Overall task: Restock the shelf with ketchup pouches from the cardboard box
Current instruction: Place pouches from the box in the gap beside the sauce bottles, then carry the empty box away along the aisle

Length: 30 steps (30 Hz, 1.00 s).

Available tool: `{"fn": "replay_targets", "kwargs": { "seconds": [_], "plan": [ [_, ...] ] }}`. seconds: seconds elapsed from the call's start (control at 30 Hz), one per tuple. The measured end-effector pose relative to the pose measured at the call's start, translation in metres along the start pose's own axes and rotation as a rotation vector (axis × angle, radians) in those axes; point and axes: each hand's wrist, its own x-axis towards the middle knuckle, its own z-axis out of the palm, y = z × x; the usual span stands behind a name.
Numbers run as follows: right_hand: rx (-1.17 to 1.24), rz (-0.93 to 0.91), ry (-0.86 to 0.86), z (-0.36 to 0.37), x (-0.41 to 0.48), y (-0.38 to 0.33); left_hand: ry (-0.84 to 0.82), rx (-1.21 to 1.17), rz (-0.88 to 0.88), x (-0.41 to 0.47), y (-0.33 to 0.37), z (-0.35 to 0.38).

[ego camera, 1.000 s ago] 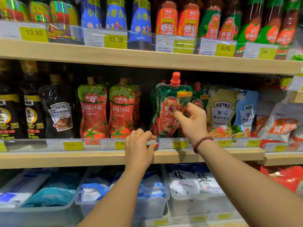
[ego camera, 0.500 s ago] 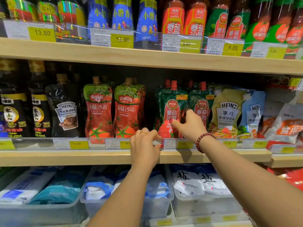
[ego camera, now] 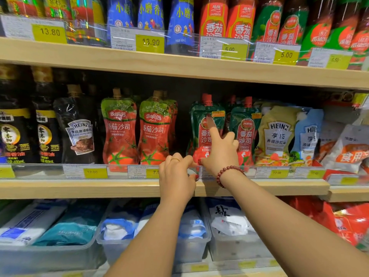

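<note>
Nearest, the left hand point(ego camera: 176, 172) curls its fingers over the clear price rail point(ego camera: 95, 172) at the shelf point(ego camera: 99, 187) edge, as it did a second ago. Just beyond, the right hand point(ego camera: 219, 154) has let go of the ketchup pouch point(ego camera: 200, 140) it was pinching; now only a straight forefinger presses its front. The pouch stands upright behind the rail, left of a matching pouch point(ego camera: 245, 134), so this one looks placed.
</note>
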Motion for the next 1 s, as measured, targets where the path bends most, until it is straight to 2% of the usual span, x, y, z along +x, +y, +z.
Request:
{"fn": "replay_targets", "kwargs": {
  "seconds": [0.53,0.8,1.0],
  "plan": [
    [0.069,-0.008,0.023,0.012,0.004,0.009,-0.014,-0.006,-0.012,-0.002,0.000,0.000],
    [0.127,-0.070,0.041,0.011,0.000,0.016,0.044,-0.057,0.018,0.000,-0.003,0.000],
    [0.185,-0.157,0.086,-0.009,-0.007,0.019,-0.097,-0.075,-0.080,0.005,0.005,-0.012]
  ]
}}
